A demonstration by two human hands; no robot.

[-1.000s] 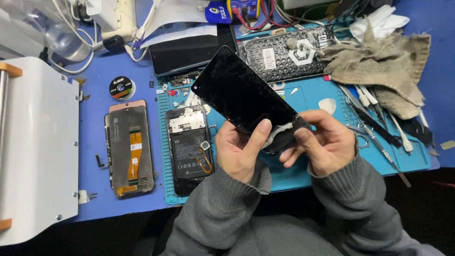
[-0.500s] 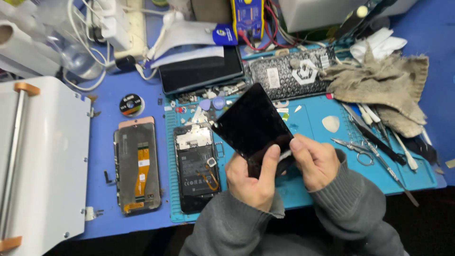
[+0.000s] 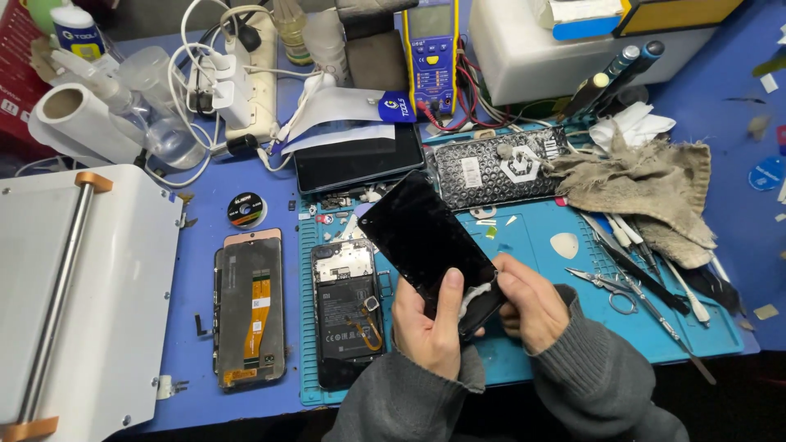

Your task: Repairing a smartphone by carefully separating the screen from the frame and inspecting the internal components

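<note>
- The black screen panel [image 3: 424, 237] was up off the teal mat [image 3: 532, 245], tilted, its near corner pinched between both hands, just right of the opened phone [image 3: 348, 315] lying on that mat.
- Left hand [image 3: 430, 323] was clamped on the panel's lower edge, thumb flat on the glass.
- Right hand [image 3: 528, 307] was closed too, pressing a small white wad [image 3: 473, 296] against the same corner. Cotton or tissue, can't tell.
- My guess on handling: thin, stiff, light, glossy, so slippery and pretty fragile. Looks like something you'd hold by the edges and corner, not flex or press in the middle.
- Second phone body with an orange flex cable [image 3: 250, 307] sat left of the mat on the blue worktop [image 3: 205, 254], a white machine [image 3: 82, 286] further left.
- Right of the mat's middle: tweezers and scissors [image 3: 610, 286], then a grubby rag [image 3: 655, 192] above them.
- Hard to make out: the panel's far side, whatever's under the right hand's fingers, and whether the glass was cracked, since it's just dark with glare.
</note>
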